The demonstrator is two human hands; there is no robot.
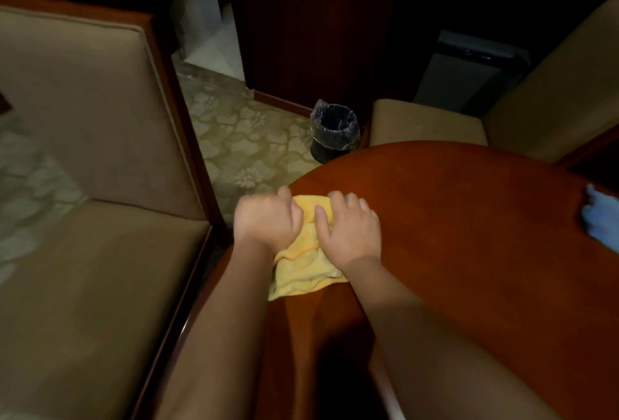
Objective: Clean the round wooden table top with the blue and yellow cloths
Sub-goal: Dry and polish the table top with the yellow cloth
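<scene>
The round wooden table top fills the right half of the head view. A crumpled yellow cloth lies at its left edge. My left hand grips the cloth's left side with curled fingers, right at the table's rim. My right hand lies on the cloth's right side, its fingers bent into the fabric and the thumb across it. Both hands cover the cloth's far part. A blue cloth lies bunched at the table's right edge, cut off by the frame, away from both hands.
A tan upholstered armchair with a wooden frame stands close on the left. A second tan chair is behind the table at the right. A black bin with a plastic liner sits on the patterned carpet just beyond the table.
</scene>
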